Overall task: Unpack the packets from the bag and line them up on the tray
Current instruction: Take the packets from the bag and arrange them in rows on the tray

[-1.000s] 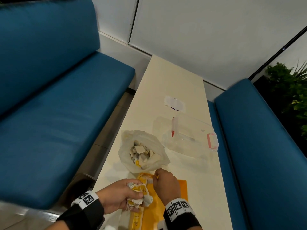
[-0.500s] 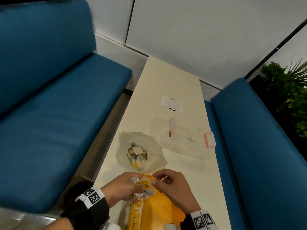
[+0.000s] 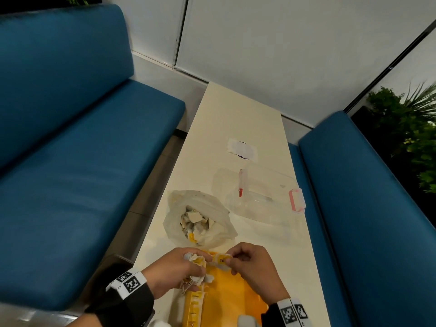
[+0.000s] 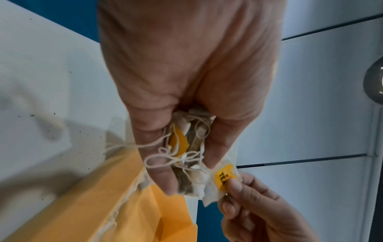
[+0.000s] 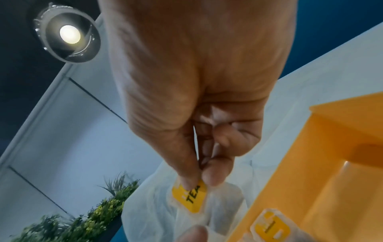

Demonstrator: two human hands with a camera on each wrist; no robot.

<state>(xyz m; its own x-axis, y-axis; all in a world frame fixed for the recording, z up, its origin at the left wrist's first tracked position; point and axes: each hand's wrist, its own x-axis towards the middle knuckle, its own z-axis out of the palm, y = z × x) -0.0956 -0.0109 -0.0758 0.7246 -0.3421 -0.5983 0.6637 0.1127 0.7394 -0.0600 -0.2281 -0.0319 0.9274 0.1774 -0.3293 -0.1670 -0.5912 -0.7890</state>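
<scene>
My left hand [image 3: 179, 267] grips a bunch of tea packets [image 3: 197, 260] with tangled white strings [image 4: 176, 153], held over the near end of the orange tray [image 3: 226, 293]. My right hand [image 3: 245, 263] pinches one packet by its yellow tag [image 4: 225, 177] marked TEA [image 5: 191, 197] and holds it against the bunch. A row of packets [image 3: 194, 310] lies along the tray's left side. The white bag [image 3: 200, 220] stands open just beyond the tray, with more packets inside.
A clear plastic box [image 3: 262, 192] with a pink latch [image 3: 296, 200] sits right of the bag on the cream table [image 3: 238, 119]. A white label [image 3: 241, 149] lies farther back. Blue sofas [image 3: 70, 161] flank the table. A plant [image 3: 410, 128] stands at far right.
My right hand has lifted from the tray and come up to the bunch in my left hand, where it now pinches one packet's tag. The view has shifted slightly.
</scene>
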